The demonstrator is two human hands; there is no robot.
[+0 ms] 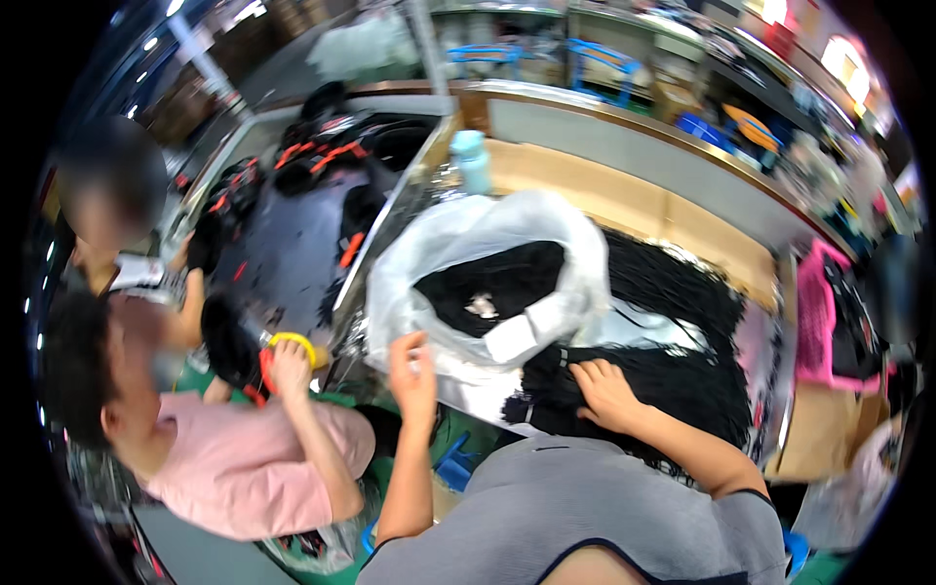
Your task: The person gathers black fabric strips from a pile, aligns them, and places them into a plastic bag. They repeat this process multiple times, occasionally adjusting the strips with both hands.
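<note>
Many black cords [682, 382] lie under the loosely spread right hand [606, 395], palm down toward the near side of the bench [476, 395], left hand [414, 382] half-curled beside the white plastic bag [577, 226], whether holding anything unclear, white rectangular patch [512, 339] at the bag's mouth too blurred to read, tan boards [624, 190] bounding the far side.

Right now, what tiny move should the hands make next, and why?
Perhaps the right hand should gather some black strands, because it lies on them, while the left hand is raised near the white bag.
</note>
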